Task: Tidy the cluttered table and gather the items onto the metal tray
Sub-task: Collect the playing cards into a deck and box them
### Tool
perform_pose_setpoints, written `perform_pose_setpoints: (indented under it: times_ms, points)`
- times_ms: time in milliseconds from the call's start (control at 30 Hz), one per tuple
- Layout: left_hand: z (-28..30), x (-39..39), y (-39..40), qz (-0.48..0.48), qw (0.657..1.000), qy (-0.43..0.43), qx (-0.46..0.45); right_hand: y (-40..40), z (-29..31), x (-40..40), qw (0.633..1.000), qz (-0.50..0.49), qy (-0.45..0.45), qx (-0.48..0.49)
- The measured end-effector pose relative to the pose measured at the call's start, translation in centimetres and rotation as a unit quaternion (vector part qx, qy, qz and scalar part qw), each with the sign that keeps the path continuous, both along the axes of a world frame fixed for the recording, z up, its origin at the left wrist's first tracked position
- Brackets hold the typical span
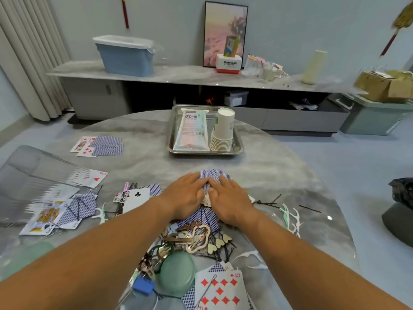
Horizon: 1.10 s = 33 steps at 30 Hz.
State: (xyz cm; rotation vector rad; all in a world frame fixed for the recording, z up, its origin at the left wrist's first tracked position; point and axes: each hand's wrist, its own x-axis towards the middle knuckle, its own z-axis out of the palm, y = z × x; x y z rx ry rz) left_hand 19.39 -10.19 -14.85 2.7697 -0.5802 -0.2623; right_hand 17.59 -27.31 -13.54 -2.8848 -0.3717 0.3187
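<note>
The tray (pixel 239 147) sits at the table's (pixel 143 162) far middle, holding a packet (pixel 192 130) and stacked cups (pixel 223 130). Nearer, the left hand (pixel 185 198) and right hand (pixel 230 200) lie side by side, fingers fairly straight, pressing a card pile (pixel 213 176); whether any finger hooks an edge is unclear. More cards (pixel 220 289), hairpins (pixel 266 202) and clips (pixel 196 238) lie scattered around. Beyond, a sideboard (pixel 178 74) bears a blue bin (pixel 127 55) under a framed picture (pixel 225 25).
</note>
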Motion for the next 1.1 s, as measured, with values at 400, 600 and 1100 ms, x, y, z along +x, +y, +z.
perform_pose_setpoints:
  times_ms: [400, 600, 1100]
  points:
    - [2.7, -9.4, 3.6, 0.033, 0.998, 0.014, -0.052, 2.7, 2.3, -7.3, 0.995, 0.005, 0.001, 0.095]
    - [5.9, -7.6, 5.6, 0.109, 0.989, -0.042, -0.095, 4.4, 3.0, -5.3, 0.983, -0.028, -0.086, 0.158]
    - [11.7, -7.2, 24.0, 0.504, 0.855, -0.119, 0.036, 11.7, 2.6, -3.6, 0.979, -0.006, -0.002, 0.203]
